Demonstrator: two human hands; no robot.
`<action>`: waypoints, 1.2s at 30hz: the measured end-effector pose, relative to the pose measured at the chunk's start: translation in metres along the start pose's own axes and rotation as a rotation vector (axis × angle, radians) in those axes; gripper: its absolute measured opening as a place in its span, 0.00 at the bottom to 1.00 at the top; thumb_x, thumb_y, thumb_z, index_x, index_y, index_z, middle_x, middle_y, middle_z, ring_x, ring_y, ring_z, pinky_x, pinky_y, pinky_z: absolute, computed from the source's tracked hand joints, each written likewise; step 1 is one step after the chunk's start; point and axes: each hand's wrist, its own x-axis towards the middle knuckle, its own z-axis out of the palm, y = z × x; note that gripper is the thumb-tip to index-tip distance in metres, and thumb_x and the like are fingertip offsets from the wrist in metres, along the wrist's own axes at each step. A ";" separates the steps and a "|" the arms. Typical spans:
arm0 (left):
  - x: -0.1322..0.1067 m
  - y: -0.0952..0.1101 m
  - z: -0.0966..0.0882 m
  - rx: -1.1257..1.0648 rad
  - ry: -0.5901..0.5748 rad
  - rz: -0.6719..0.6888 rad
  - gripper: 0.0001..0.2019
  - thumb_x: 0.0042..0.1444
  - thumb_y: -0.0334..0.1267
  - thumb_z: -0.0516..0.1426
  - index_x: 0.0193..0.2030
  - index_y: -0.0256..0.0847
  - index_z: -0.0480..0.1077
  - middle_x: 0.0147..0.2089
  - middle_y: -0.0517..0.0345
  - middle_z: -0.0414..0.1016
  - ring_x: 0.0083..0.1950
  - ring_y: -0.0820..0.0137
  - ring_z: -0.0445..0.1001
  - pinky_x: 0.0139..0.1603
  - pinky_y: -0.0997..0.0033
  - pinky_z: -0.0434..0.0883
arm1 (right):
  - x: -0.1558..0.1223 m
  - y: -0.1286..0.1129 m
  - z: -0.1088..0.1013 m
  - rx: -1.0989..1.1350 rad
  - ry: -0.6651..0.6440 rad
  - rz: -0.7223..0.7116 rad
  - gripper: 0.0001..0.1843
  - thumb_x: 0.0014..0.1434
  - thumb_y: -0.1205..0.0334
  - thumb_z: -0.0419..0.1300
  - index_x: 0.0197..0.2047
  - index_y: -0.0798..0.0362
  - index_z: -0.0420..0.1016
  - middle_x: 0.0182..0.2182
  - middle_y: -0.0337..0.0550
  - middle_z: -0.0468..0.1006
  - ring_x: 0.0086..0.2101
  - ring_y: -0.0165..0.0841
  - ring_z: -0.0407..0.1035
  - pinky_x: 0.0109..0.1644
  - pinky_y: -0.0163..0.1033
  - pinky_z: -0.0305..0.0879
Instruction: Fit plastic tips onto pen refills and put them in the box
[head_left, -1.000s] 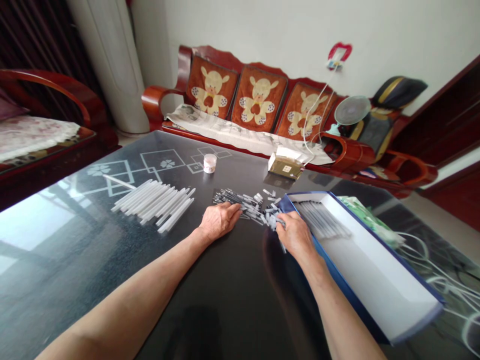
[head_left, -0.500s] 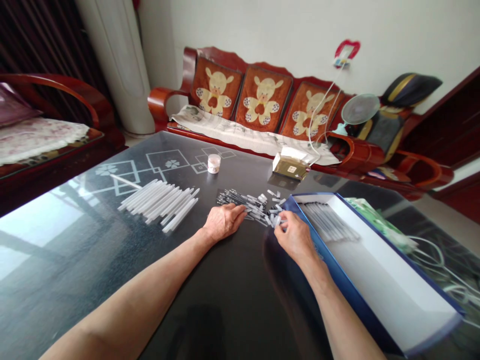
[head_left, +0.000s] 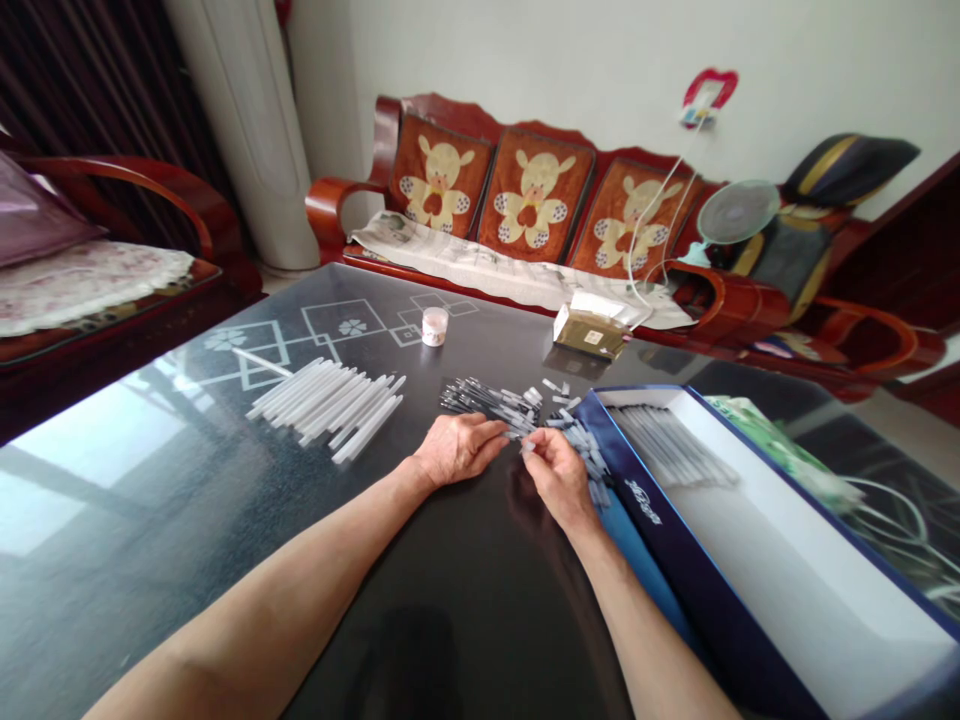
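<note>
My right hand (head_left: 559, 477) pinches a small translucent pen cap (head_left: 529, 446) between thumb and fingertips, close to the left fingertips. My left hand (head_left: 459, 448) rests on the table with its fingers closed together. What they hold, if anything, is too small to make out. Just beyond the left hand lies a pile of thin dark-tipped pen refills (head_left: 480, 396). More loose pen caps (head_left: 589, 447) are heaped between my right hand and the blue box. To the left, several white pen barrels (head_left: 330, 400) lie side by side.
An open blue box (head_left: 652, 520) with a white inside stands at right, holding a row of clear pens (head_left: 671, 445). A small white jar (head_left: 434, 327) and a tissue box (head_left: 591, 332) stand farther back. Beside the box lie a green packet (head_left: 780, 445) and white cables (head_left: 900, 510).
My right hand has moved left from the cap heap with a pen cap and now meets my left fingertips. My left hand has barely moved. The view has shifted slightly.
</note>
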 end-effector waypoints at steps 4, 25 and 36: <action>-0.001 0.000 -0.001 -0.023 -0.001 0.032 0.18 0.66 0.48 0.46 0.49 0.45 0.73 0.34 0.58 0.75 0.32 0.72 0.76 0.30 0.76 0.67 | -0.001 -0.001 0.003 0.116 0.037 0.043 0.16 0.51 0.57 0.64 0.42 0.50 0.69 0.35 0.39 0.76 0.35 0.32 0.72 0.41 0.38 0.68; 0.001 0.000 -0.005 -0.049 -0.151 0.075 0.13 0.63 0.39 0.49 0.37 0.38 0.73 0.34 0.55 0.71 0.32 0.72 0.72 0.33 0.75 0.68 | -0.001 -0.005 0.004 -0.030 -0.106 0.001 0.15 0.55 0.54 0.60 0.44 0.51 0.73 0.31 0.42 0.79 0.33 0.34 0.75 0.39 0.39 0.71; 0.001 -0.001 -0.001 0.052 -0.181 0.139 0.16 0.66 0.40 0.46 0.32 0.37 0.70 0.34 0.55 0.69 0.33 0.72 0.70 0.32 0.76 0.67 | 0.002 -0.018 0.003 -0.133 -0.141 0.108 0.15 0.52 0.54 0.58 0.37 0.55 0.77 0.22 0.40 0.77 0.24 0.31 0.72 0.25 0.32 0.64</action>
